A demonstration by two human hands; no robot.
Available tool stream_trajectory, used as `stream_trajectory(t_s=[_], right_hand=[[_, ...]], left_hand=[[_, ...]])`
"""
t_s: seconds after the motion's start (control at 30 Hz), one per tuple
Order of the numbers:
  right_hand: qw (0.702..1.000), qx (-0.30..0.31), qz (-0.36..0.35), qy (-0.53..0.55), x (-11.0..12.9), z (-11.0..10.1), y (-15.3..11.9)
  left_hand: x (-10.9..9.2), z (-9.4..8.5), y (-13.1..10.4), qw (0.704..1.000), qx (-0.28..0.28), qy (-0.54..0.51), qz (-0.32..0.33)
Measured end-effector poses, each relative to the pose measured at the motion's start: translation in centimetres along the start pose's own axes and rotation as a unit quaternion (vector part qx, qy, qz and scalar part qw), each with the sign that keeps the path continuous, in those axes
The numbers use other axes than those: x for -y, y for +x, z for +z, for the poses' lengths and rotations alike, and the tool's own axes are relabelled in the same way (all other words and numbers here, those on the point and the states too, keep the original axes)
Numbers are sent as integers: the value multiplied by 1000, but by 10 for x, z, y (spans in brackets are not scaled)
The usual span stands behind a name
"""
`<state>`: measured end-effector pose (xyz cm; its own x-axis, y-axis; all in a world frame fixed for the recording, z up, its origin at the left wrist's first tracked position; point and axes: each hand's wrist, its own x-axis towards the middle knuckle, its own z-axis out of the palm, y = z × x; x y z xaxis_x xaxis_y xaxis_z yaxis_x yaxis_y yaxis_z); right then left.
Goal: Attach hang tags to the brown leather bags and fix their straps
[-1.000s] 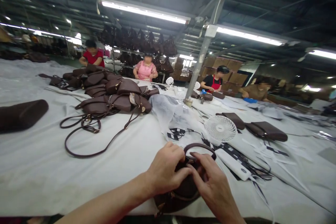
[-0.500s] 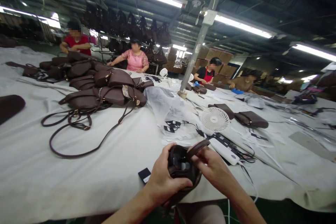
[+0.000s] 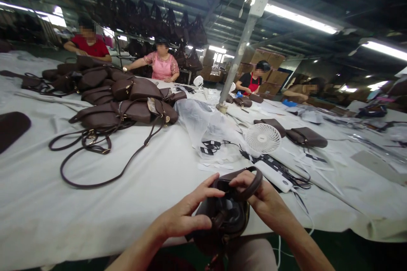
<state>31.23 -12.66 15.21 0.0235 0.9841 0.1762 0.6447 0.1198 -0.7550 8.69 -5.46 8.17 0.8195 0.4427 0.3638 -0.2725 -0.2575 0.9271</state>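
A dark brown handbag (image 3: 203,239) rests at the table's near edge against my lap, its mouth open toward me and its dark inside showing. My left hand (image 3: 184,214) holds the left side of the bag, thumb on the near side and fingers reaching over the rim. At the far right of the opening, my right hand (image 3: 257,190) grips the rim, fingers bent beside the short looped handle (image 3: 254,184). What lies deep in the bag is too dark to make out.
Brown handbags with straps (image 3: 127,112) are heaped at left. Ahead lie clear plastic bags (image 3: 203,123), a white fan (image 3: 263,138), a white power strip (image 3: 273,175) and two brown bags (image 3: 307,136). A metal post (image 3: 238,59) rises from the table. Several co-workers sit beyond.
The bag has tipped so its mouth gapes wider. My left hand's fingers have shifted over the rim. My right hand has moved in toward the opening at the handle's base.
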Motion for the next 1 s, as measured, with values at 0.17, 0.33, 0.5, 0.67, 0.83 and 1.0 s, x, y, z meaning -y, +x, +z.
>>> stream_trajectory(t_s=[0.17, 0.33, 0.5, 0.67, 0.83, 1.0], right_hand=[[1000, 8, 23, 19, -3, 0, -8], [998, -13, 62, 16, 2, 4, -10], [998, -43, 45, -22, 9, 9, -9], [998, 6, 16, -60, 2, -4, -10], [979, 142, -69, -127, 8, -26, 0], [961, 131, -110, -219, 10, -26, 14]], left_hand=[[-12, 15, 1, 995, -38, 94, 5], [-29, 40, 6, 969, -87, 231, 28], [-28, 60, 3, 943, -172, 285, -2], [-27, 48, -6, 964, -79, 255, 8], [-9, 58, -2, 934, -157, 320, 29], [8, 69, 12, 896, -239, 353, 122]])
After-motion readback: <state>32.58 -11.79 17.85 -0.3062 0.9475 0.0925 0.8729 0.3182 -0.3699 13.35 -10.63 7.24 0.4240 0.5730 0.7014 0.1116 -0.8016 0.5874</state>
